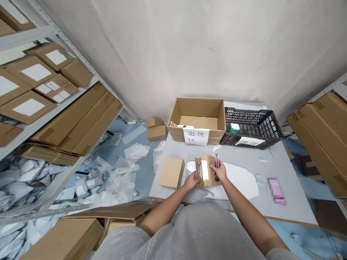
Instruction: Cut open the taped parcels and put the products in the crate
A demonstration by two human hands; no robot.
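A small cardboard box (210,181) lies with its flaps spread on white paper, and a white item (205,170) shows inside. At the box's left edge is my left hand (191,181), its fingers closed on the cardboard. My right hand (221,171) is closed around a red and black utility knife (217,169) at the box's right side, the knife pointing away from me. A closed brown box (171,172) rests to the left on the table.
Behind stand a large open carton (197,123) with a paper sign and a black plastic crate (267,130) holding a green and white box (233,127). A pixelated pink object (276,191) lies right. Shelves with boxes flank both sides.
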